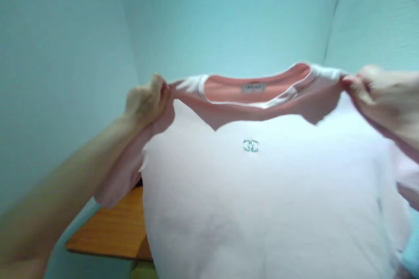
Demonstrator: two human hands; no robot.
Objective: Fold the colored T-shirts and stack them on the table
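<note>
A pale pink T-shirt (262, 192) hangs spread out in front of me, held up by its shoulders. Its front bears a small glittery emblem, and a label sits inside the back of the neckline. My left hand (147, 98) is closed in a fist around the left shoulder of the shirt. On the other side, my right hand (382, 96) pinches the right shoulder, with the cloth pulled taut between both hands. Short sleeves droop below each hand. The lower part of the shirt runs out of view.
Behind the shirt at the lower left is a wooden tabletop (111, 226), mostly covered from sight by the cloth. Pale blue-green walls (229, 17) stand behind, meeting in corners. Something light blue (411, 248) shows at the lower right edge.
</note>
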